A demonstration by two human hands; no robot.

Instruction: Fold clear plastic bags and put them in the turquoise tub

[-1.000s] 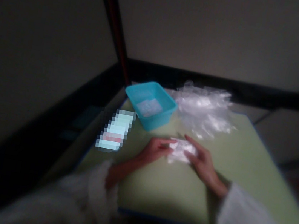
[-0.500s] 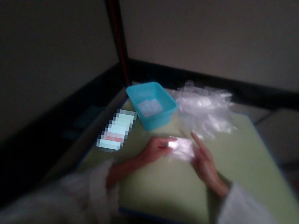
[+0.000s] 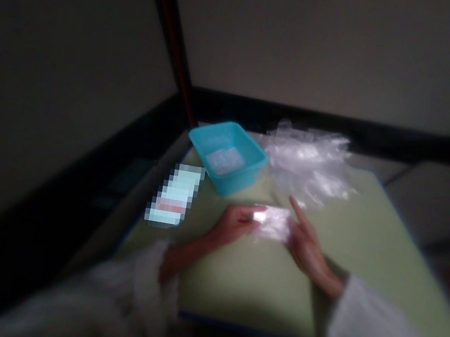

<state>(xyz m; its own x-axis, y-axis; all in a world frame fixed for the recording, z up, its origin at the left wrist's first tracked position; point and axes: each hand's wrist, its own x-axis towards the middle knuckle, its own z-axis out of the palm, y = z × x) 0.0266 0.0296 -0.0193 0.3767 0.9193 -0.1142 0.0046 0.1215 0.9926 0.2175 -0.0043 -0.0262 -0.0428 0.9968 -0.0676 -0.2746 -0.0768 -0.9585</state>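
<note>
"Dim grey wall (image 3: pixel 335 49) ran behind a pale green tabletop with a blue edge (image 3: pixel 247 293), and honestly everything was pretty blurry. Where was the thing being handled?"

"Smack between the fingers of the left hand (image 3: pixel 235 225) and the right hand (image 3: pixel 307 248): a small, shiny, rectangular clear-plastic packet (image 3: pixel 273 222), long axis running sideways from one hand to the other."

"Which hand was nearer, then?"

"Left, for sure. Its thumb and index were pinched on the packet's left end. The right sat at the other end, index stretched forward. Couldn't tell if its other fingers gripped anything, tbh."

"And the rest?"

"Beyond the left fingers and a bit left sat a turquoise plastic basket (image 3: pixel 222 184), something flat and whitish (image 3: pixel 225 160) inside. Beyond the right index tip, a heap of crinkly clear plastic bags (image 3: pixel 310 162). Left of the left fingers, a bright pixelated rectangle (image 3: pixel 177 195)."
</note>
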